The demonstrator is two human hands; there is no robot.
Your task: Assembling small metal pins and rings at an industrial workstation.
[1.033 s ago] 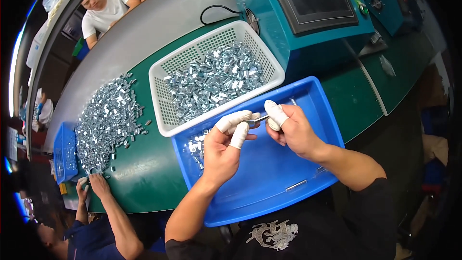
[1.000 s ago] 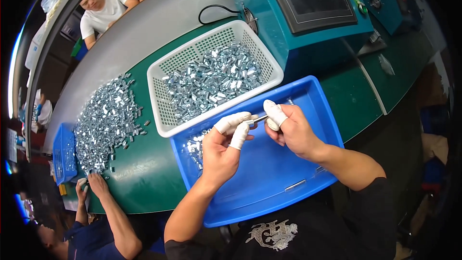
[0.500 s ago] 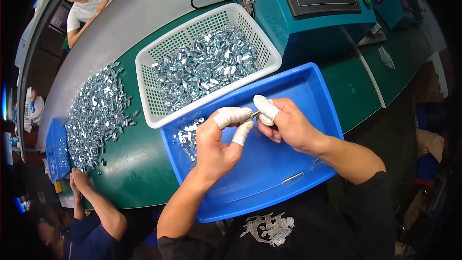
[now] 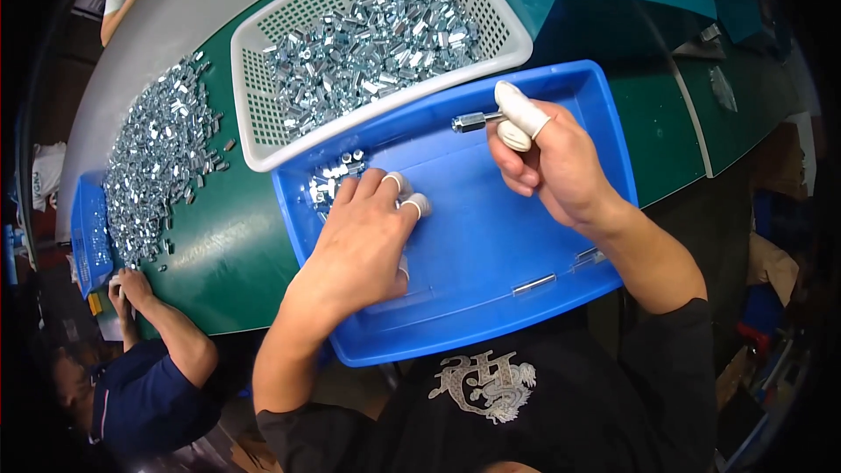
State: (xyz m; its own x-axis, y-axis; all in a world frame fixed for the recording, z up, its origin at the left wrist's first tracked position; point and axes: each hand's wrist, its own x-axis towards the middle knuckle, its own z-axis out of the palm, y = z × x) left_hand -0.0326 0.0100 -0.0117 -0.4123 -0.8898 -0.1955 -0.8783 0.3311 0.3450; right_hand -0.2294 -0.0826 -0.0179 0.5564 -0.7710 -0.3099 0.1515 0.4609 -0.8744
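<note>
My right hand [image 4: 561, 162], with white finger cots on thumb and forefinger, pinches a thin metal pin [image 4: 492, 116] above the blue tray [image 4: 491, 236]. On the pin's left end sits a shiny hex coupling nut [image 4: 469, 123]. Inside the tray's left part, my left hand [image 4: 359, 232] is palm down, fingers apart, also in finger cots. It holds nothing that I can see; its thumb is partly hidden. Just beyond its fingers lies a small heap of hex coupling nuts [image 4: 340, 177]. Two metal rods [image 4: 534, 285] rest along the tray's near side.
A white perforated basket [image 4: 250, 114] full of hex nuts stands behind the tray. Left on the green table lies a large nut pile [image 4: 162, 166] beside a small blue bin [image 4: 88, 236]. A co-worker's hands [image 4: 131, 289] are there. A teal machine [image 4: 604, 4] stands at the back right.
My hands have parted: the left went down and left toward the nuts in the tray, the right rose with the pin. The nut on its end now shows. The view has shifted.
</note>
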